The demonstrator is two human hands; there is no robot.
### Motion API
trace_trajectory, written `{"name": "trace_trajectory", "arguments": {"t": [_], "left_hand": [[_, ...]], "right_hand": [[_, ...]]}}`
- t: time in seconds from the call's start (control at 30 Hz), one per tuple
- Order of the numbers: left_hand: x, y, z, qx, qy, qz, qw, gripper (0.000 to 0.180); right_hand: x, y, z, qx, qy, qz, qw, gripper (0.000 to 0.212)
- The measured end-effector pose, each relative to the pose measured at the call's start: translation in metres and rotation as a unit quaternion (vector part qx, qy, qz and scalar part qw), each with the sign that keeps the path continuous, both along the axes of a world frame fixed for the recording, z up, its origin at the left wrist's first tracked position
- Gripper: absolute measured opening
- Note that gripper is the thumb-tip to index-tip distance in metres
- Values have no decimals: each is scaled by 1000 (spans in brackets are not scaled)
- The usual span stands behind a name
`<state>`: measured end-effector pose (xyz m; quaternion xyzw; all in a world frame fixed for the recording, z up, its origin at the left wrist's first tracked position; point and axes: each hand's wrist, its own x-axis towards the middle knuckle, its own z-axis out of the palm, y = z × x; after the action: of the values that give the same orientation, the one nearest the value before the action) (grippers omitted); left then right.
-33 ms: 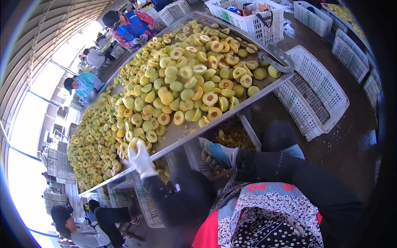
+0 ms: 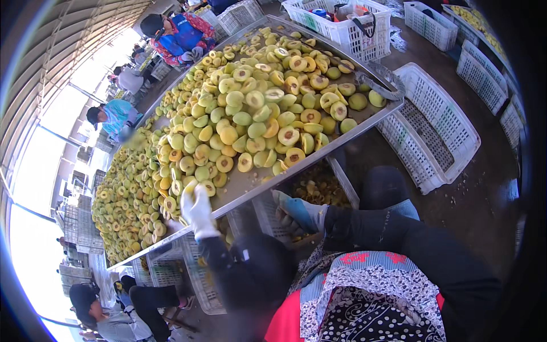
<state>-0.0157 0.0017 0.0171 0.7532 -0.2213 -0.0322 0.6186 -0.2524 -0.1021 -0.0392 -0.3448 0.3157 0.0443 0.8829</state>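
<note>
Halved yellow-green peaches (image 2: 228, 134), several with reddish-brown pit hollows, lie heaped on a metal-rimmed table (image 2: 250, 192). My left hand (image 2: 198, 213), in a white glove, reaches over the near rim at the edge of the heap. Its fingers are closed around a peach half (image 2: 191, 186) at the fingertips. Lower and to the right, my right hand (image 2: 301, 213) wears a blue and white glove and hangs just off the table's near rim. Its fingers are curled; whatever they hold, if anything, is hidden.
Beneath the rim stands a crate with cut fruit pieces (image 2: 320, 191). White plastic crates (image 2: 436, 122) stand on the floor at right, and another crate (image 2: 342, 28) is at the far corner. Co-workers sit across the table (image 2: 179, 34) and at lower left (image 2: 108, 313).
My left hand has shifted slightly to the right along the near rim, the peach half at its fingertips. My right hand has barely moved.
</note>
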Motion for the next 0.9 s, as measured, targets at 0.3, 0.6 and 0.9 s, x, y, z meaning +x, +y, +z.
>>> {"name": "trace_trajectory", "arguments": {"t": [0.3,0.6,0.9], "left_hand": [[-20,-132,-59,466,-190,-154,850,51],[5,-97,-75,272,75,-254,925,56],[-65,-66,-14,-53,247,-239,937,34]], "right_hand": [[-4,-3,-19,-283,-127,-102,945,59],[8,0,-33,-321,-97,-49,941,52],[2,2,-12,-414,-173,-167,878,39]]}}
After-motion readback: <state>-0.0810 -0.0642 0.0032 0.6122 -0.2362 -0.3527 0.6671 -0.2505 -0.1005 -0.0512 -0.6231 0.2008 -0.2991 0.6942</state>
